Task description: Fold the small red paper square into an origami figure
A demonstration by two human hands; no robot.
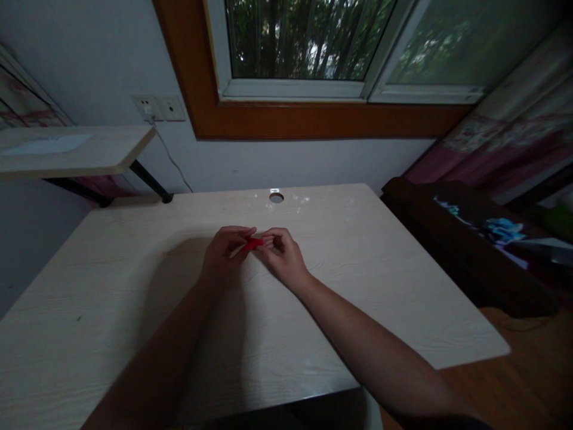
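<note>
Between my two hands is a small bright red piece (253, 243), too small and too covered by fingers for me to name its kind. My left hand (225, 252) pinches its left side with thumb and fingers. The fingertips of my right hand (283, 254) close on its right end. Both hands are close together over the middle of the pale wood-grain desk (358, 251), and my left arm throws a shadow on the desktop.
A round cable hole (276, 197) lies near the desk's back edge. At the left stands a raised shelf (80, 149) on black legs. A white cord (172, 156) hangs from a wall socket (147, 108). Right of the desk is a dark brown sofa (430, 239) with cloth on it.
</note>
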